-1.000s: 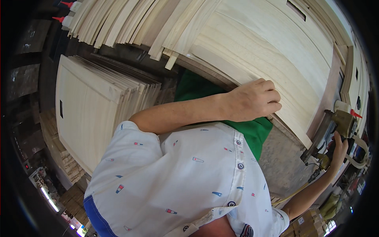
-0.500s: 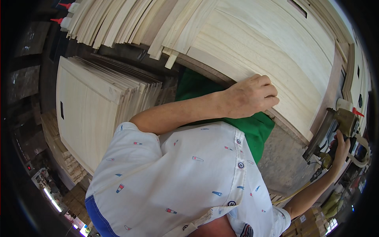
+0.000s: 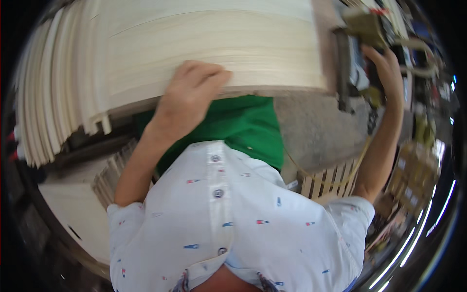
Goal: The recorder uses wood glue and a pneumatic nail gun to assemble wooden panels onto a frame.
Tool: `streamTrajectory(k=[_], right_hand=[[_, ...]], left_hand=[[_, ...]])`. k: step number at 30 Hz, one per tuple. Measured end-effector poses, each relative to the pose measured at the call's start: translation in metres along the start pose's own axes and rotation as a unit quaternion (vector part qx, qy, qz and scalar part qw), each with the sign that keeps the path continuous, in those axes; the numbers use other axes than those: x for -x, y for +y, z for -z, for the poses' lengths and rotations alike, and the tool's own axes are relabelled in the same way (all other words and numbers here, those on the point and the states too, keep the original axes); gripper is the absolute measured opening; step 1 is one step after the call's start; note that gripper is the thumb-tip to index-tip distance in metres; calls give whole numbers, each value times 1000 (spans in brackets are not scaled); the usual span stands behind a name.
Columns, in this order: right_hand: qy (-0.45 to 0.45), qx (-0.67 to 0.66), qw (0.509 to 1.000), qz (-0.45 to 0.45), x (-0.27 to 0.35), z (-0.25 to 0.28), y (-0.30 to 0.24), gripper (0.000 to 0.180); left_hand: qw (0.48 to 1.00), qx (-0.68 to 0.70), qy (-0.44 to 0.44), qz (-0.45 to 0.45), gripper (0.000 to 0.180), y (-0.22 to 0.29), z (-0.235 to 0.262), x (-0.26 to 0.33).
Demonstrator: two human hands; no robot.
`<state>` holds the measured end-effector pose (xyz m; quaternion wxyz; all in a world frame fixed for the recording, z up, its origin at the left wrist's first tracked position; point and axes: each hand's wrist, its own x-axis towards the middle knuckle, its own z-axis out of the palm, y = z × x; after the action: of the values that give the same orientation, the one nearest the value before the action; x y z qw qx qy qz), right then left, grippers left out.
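A pale wooden panel (image 3: 219, 48) with a framed border lies flat in front of me. My left hand (image 3: 192, 92) rests at its near edge, knuckles up and fingers curled closed. Whatever may be inside those fingers is hidden. Out to the right, my right hand (image 3: 388, 73) is wrapped around the handle of a pneumatic nail gun (image 3: 365, 29). The gun's dark magazine (image 3: 344, 73) stands right beside the panel's right end. Motion blurs the view somewhat.
Several narrow wooden strips (image 3: 53, 87) lie side by side left of the panel. Lower left stands a stack of wooden panels (image 3: 80, 199). A yellow hose (image 3: 362, 160) hangs near a slatted pallet (image 3: 328, 180). Cardboard boxes (image 3: 413, 175) sit at the right.
My view has swung round toward the right, so the panel now lies straight across in front. My left hand stays at the panel's near edge; the right hand still holds the nail gun.
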<state>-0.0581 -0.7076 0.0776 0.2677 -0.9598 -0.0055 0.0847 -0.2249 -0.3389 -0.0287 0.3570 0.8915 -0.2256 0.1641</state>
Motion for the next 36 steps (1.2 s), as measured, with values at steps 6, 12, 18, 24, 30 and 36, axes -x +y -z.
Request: streamTrajectory(k=[6, 12, 18, 24, 30, 36], right_hand=[[15, -46, 999, -13, 9, -2, -4, 31], [86, -27, 995, -49, 20, -1, -32, 22], [85, -51, 995, -34, 26, 1, -35, 23], [64, -55, 996, -13, 31, 4, -41, 21], [106, -50, 993, 5, 28, -1, -39, 22], [74, -37, 996, -25, 36, 5, -48, 22]], left_hand=[[999, -14, -35, -2, 31, 1, 2, -4], [998, -38, -50, 3, 31, 2, -3, -6], [997, -38, -64, 0, 40, 3, -4, -9], [995, -24, -87, -40, 40, 29, -28, -53], [991, 15, -58, -116, 32, 41, -99, -76], [991, 10, -47, -127, 22, 33, -104, -77]])
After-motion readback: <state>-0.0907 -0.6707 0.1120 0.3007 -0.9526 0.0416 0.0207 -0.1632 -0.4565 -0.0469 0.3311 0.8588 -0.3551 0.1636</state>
